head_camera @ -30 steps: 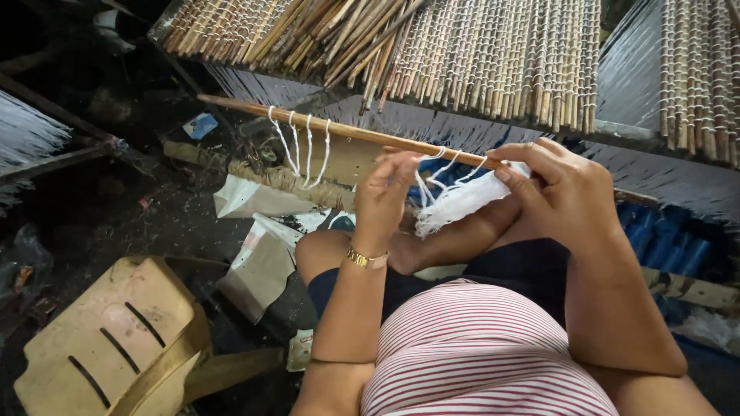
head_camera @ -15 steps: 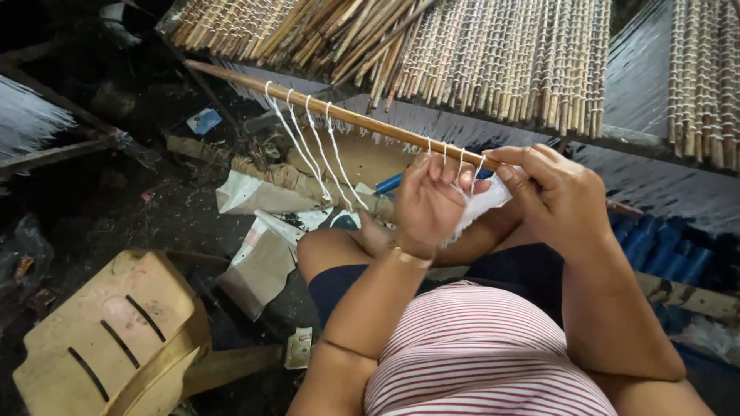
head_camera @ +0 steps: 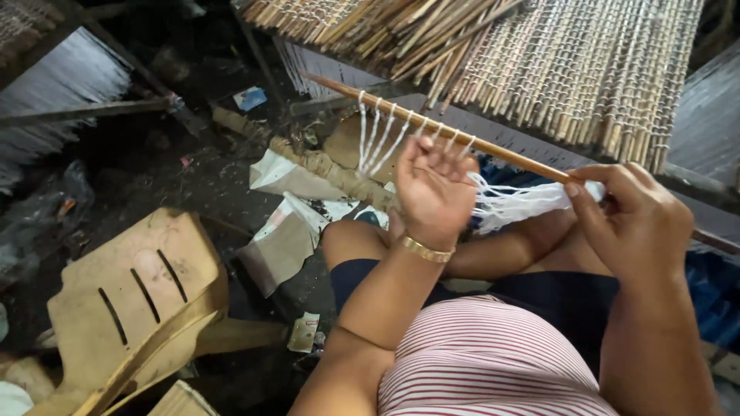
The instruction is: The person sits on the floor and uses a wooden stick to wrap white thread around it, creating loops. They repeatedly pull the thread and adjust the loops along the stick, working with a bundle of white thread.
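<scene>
Pretty dim down here, light seems to come from above, floor's lost in shadow. My left hand [head_camera: 433, 189] looks a bit motion-blurred; edges slightly warped.

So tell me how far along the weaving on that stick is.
Done: the woven mat of many sticks hangs above, and white loops already sit on the left part of the stick. In hand: the left hand works the loops at mid-stick, while the right hand grips the bundle of white string against it. Left: the stick's right part, past the right hand, shows no loops.
</scene>
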